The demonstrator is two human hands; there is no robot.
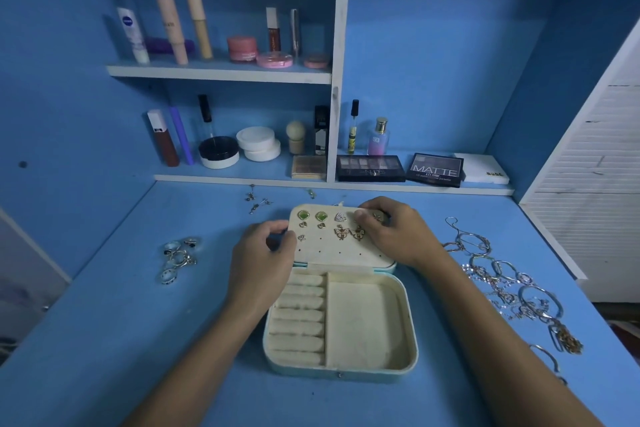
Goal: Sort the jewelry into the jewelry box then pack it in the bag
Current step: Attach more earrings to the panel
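An open cream jewelry box [398, 322] lies mid-desk, with ring rolls on its left side and a bare compartment on its right. Its lid panel [332, 250] lies flat behind, with several earrings [341, 230] pinned into it. My left hand [266, 253] grips the lid's left edge with curled fingers. My right hand [391, 232] rests on the lid's upper right corner and pinches a small earring [376, 217] there. Several rings [178, 256] lie left of the box. A tangle of bracelets and chains [512, 284] lies to the right. No bag is in view.
A few loose earrings [256, 199] lie on the blue desk [138, 340] behind the box. Shelves at the back hold cosmetics, and eyeshadow palettes [401, 168] lie on the lowest ledge. A white slatted panel [588, 184] stands at the right.
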